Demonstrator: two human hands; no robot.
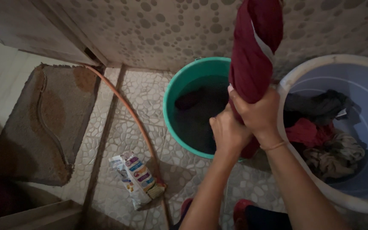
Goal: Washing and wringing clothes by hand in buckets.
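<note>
I hold a dark red cloth (pixel 254 47), twisted into a thick rope with a pale stripe winding through it, upright in front of me. My right hand (pixel 258 115) grips it high, fingers wrapped tight around the twist; my left hand (pixel 228 134) clamps the lower part just beneath and touching the right, its fingers likewise closed on the fabric. The cloth rises toward twelve o'clock and out of the top of the view, while its lower end hangs over the near rim of the green bucket (pixel 175 91), which holds dark water and something dark sunk in it. At three o'clock sits a large white tub (pixel 320 64) with a heap of garments (pixel 324 136), black, red and beige, lying inside. I judge that those pieces are already wrung and that the bucket has at least one more left to do, though I cannot tell for certain. At seven o'clock a detergent packet (pixel 138 179) lies on the pebble-patterned floor (pixel 133 106), an orange hose (pixel 128 113) runs past it, and a brown mat (pixel 43 123) lies at nine o'clock.
</note>
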